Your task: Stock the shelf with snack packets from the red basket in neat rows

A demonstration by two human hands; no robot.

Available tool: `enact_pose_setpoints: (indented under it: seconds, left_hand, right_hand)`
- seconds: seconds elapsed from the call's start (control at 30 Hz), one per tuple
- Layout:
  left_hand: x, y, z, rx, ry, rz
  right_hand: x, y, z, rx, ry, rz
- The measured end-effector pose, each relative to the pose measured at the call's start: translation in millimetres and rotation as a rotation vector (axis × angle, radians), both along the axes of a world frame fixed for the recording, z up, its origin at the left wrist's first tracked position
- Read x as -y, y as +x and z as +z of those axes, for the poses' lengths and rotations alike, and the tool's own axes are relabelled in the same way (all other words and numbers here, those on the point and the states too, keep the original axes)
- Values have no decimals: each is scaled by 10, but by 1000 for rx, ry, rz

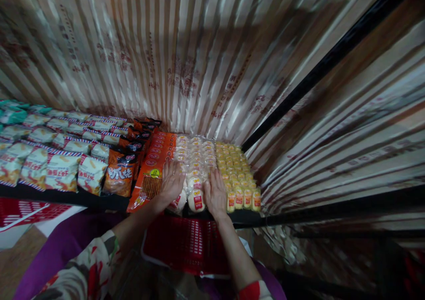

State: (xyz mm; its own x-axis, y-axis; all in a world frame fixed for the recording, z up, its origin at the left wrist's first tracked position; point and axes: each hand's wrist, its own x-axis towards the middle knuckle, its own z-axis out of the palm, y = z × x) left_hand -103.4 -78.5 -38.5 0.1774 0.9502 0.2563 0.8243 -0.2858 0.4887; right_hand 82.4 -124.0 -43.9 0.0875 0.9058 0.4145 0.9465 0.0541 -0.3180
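On a dark shelf lie rows of clear-wrapped white round packs [197, 200] with red labels. My left hand [172, 181] rests flat at their left side, against a large orange bag [154, 158] with brown sticks pictured on it. At the right side of the white packs, my right hand [215, 191] is laid with its fingers stretched forward, touching their edge. Just right of it stand rows of small yellow packs [238, 176] with orange labels. Neither hand is wrapped around anything. Parts of the white packs are hidden behind both hands.
To the left stand orange-and-black snack bags [121, 174] and rows of pale snack bags [63, 171]. A red basket [169, 242] sits below the shelf [49, 195]. Striped curtains [142, 48] hang behind, and a black pole [299, 87] slants at the right.
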Motion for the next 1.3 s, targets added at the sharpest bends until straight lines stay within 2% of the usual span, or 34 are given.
enact_pose_setpoints:
  seconds: [0.07, 0.13, 0.3, 0.4, 0.73, 0.93, 1.07, 1.3]
  left_hand:
    - [169, -89, 58, 13, 83, -14]
    - [426, -191, 42, 25, 158, -86]
    - [1144, -353, -218, -33, 193, -284]
    - [1359, -339, -345, -64, 174, -287]
    - [1344, -188, -588, -84, 146, -257]
    - [1341, -139, -572, -60, 151, -248]
    - [1369, -89, -566, -43, 216, -215]
    - [1390, -69, -568, -30, 260, -210]
  right_hand:
    - [119, -16, 18, -37, 34, -22]
    - [280, -62, -12, -60, 67, -25]
    - [680, -238, -231, -7, 59, 48]
    - [785, -305, -323, 31, 38, 63]
    - [745, -299, -386, 69, 27, 38]
    - [704, -331, -441, 84, 46, -2]
    - [700, -352, -451, 95, 75, -24]
    - [714, -404, -486, 77, 77, -205]
